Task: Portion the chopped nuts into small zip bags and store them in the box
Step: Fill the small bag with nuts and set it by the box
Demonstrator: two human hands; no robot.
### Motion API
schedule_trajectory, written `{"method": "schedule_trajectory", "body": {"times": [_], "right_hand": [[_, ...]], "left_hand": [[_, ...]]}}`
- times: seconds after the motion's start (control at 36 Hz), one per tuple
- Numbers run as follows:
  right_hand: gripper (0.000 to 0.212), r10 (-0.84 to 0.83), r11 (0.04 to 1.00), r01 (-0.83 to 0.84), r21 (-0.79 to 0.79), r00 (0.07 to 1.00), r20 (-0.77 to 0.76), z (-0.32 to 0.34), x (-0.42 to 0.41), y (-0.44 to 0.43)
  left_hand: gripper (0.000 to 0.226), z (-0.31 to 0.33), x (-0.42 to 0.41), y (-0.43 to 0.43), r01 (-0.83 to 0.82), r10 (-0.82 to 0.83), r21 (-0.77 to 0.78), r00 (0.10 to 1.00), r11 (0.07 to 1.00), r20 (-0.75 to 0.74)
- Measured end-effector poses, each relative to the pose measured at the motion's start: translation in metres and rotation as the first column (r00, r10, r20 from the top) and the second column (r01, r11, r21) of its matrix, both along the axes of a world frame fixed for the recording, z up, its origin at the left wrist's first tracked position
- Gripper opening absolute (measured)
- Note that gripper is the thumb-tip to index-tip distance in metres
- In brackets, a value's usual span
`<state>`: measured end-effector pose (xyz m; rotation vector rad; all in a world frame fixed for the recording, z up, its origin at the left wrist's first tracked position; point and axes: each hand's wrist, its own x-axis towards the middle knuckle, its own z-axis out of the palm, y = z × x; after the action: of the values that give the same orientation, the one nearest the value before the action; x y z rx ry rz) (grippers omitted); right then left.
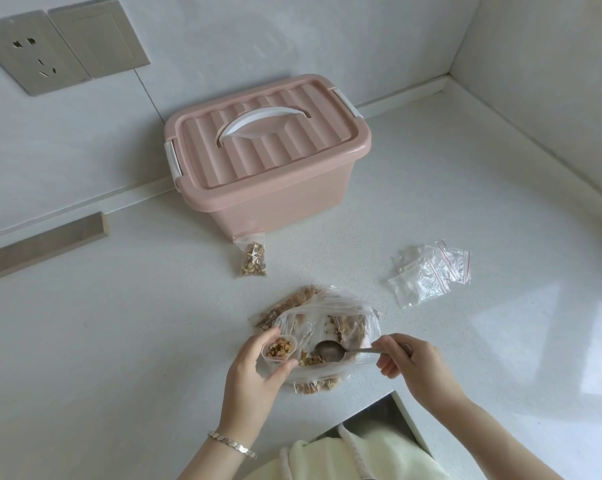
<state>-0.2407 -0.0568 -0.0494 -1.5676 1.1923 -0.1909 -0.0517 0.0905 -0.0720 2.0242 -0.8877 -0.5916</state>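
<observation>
One small zip bag [279, 348], part-full, near centre, mouth pinched open by left hand [254, 372]. Film looks light, limp, slippery: grip at rim. Spoon [330, 351] bowl inside big nut bag [341, 306], handle pinched by right hand [413, 365]. Empty bags [427, 271] farther right.

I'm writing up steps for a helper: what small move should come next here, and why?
Probably the right hand should dip the spoon into the loose nuts in the big bag for another scoop: the spoon's bowl looks empty, and the left hand holds the small zip bag open beside it.
</observation>
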Motion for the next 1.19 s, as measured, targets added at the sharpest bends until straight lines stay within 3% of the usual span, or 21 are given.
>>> {"method": "schedule_trajectory", "body": {"times": [0.19,0.47,0.61,0.78,0.94,1.08,1.19], "right_hand": [[0.028,-0.217,0.903,0.188,0.387,0.976,0.033,-0.016,0.017,0.014],[0.034,-0.409,0.701,0.306,0.645,0.913,0.011,-0.018,0.007,0.005],[0.034,-0.455,0.666,0.304,0.681,0.889,0.047,-0.014,-0.009,-0.005],[0.034,-0.462,0.731,0.304,0.610,0.879,0.116,0.007,-0.016,-0.019],[0.035,-0.365,0.888,0.280,0.365,0.912,0.189,0.051,-0.001,-0.027],[0.034,-0.186,0.972,0.147,0.185,0.958,0.217,0.074,0.023,-0.018],[0.028,0.044,0.998,-0.039,-0.047,0.992,0.118,0.076,0.039,-0.002]], "left_hand": [[0.055,0.002,-0.001,-0.002,0.004,-0.004,-0.008,1.000,1.000,-0.006],[0.059,0.003,0.000,-0.003,-0.007,0.007,-0.025,1.000,1.000,0.007],[0.057,0.003,0.001,-0.002,-0.004,0.004,-0.018,1.000,1.000,-0.002],[0.056,0.002,0.000,-0.005,0.025,-0.023,0.041,0.999,0.999,-0.030],[0.057,0.002,-0.002,-0.010,0.057,-0.055,0.066,0.998,0.996,-0.037],[0.058,0.005,-0.004,-0.015,0.066,-0.064,0.060,0.997,0.996,-0.048],[0.058,0.008,-0.005,-0.018,0.068,-0.067,0.054,0.997,0.996,-0.027]]}}
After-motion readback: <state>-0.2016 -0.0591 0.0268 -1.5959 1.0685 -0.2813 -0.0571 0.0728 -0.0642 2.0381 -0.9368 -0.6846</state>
